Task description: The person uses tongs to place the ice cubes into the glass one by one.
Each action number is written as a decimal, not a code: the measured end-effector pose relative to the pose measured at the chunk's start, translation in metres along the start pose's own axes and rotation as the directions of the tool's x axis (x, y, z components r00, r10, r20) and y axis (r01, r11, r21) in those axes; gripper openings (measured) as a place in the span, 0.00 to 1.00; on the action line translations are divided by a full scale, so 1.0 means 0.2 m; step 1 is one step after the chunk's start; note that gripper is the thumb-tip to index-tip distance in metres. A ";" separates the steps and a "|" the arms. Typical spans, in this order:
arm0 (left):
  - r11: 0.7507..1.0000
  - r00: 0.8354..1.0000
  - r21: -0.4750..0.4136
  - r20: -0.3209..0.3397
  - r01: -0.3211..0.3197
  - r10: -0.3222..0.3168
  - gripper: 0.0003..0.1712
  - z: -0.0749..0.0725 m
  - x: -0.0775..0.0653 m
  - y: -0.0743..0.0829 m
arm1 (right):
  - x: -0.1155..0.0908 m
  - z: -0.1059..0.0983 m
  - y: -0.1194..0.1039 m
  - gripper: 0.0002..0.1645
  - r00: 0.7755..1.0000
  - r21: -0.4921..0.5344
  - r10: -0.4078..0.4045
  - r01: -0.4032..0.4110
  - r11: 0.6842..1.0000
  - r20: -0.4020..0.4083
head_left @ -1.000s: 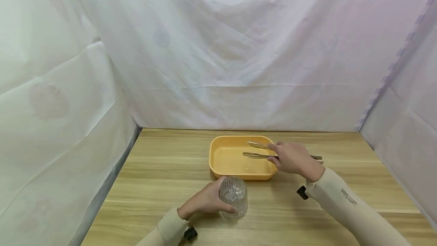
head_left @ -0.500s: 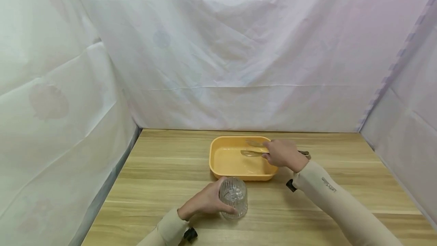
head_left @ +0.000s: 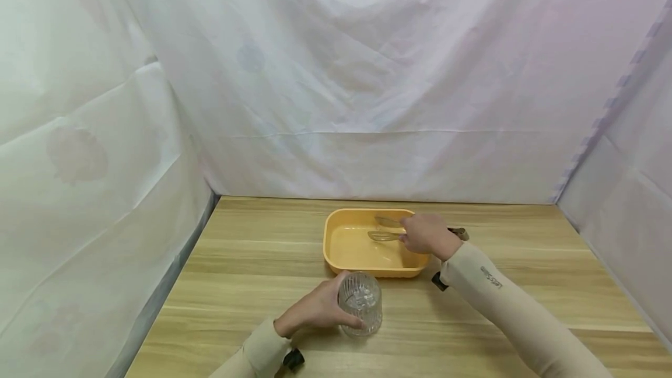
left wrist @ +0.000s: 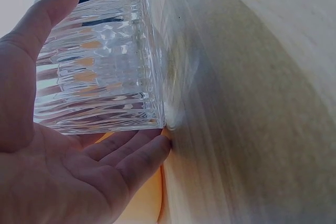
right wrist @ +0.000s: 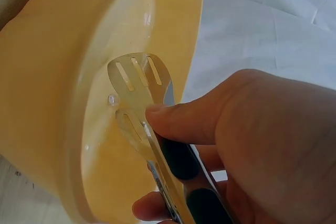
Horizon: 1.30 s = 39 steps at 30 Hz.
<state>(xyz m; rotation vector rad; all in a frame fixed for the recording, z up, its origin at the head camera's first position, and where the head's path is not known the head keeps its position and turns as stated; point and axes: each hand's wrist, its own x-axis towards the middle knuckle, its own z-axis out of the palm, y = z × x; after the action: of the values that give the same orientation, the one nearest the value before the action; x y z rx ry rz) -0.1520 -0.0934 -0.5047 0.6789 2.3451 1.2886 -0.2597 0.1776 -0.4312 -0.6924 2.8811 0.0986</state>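
Observation:
My left hand [head_left: 317, 306] holds a clear ribbed glass [head_left: 362, 303] on the table, its thumb and fingers on opposite sides. In the left wrist view, the ribbed wall of the glass [left wrist: 100, 72] shows near the palm. My right hand [head_left: 427, 233] grips metal tongs [head_left: 384, 236] by dark-padded arms, the thumb along one arm. Their two slotted tips stand apart over the yellow basin [head_left: 336, 261]. In the right wrist view, a small clear round bead or drop [right wrist: 113, 99] lies in the basin beside the slotted tongs [right wrist: 137, 80].
The basin stands just beyond the glass on a wood-grain table [head_left: 252, 255]. White cloth [head_left: 367, 74] hangs behind the table, and more cloth [head_left: 105, 191] closes off the left side. A black wrist strap part [head_left: 294, 359] shows under the left sleeve.
My right hand has moved left with the tongs, bringing their tips further over the basin. The left hand and the glass have stayed in place.

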 end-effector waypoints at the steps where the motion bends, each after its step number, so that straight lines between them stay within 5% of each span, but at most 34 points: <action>1: 1.000 1.000 0.002 0.000 0.001 -0.001 0.48 0.00 0.00 0.00 | 0.00 0.00 0.00 0.24 1.000 -0.007 -0.003 0.003 1.000 0.001; 24: 1.000 1.000 0.007 -0.006 0.006 -0.006 0.50 0.00 -0.01 0.01 | 0.06 0.04 -0.02 0.07 0.999 0.041 0.014 -0.012 0.999 -0.049; 39: 1.000 1.000 -0.001 -0.018 0.017 -0.017 0.49 0.00 -0.01 0.02 | 0.03 0.09 -0.03 0.20 0.988 -0.037 -0.015 0.010 0.999 -0.151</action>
<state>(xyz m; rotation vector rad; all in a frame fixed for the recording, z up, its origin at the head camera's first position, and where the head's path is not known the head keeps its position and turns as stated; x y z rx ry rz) -0.1493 -0.0940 -0.5015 0.6479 2.3595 1.2934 -0.2599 0.1721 -0.4512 -0.7556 3.0254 0.1008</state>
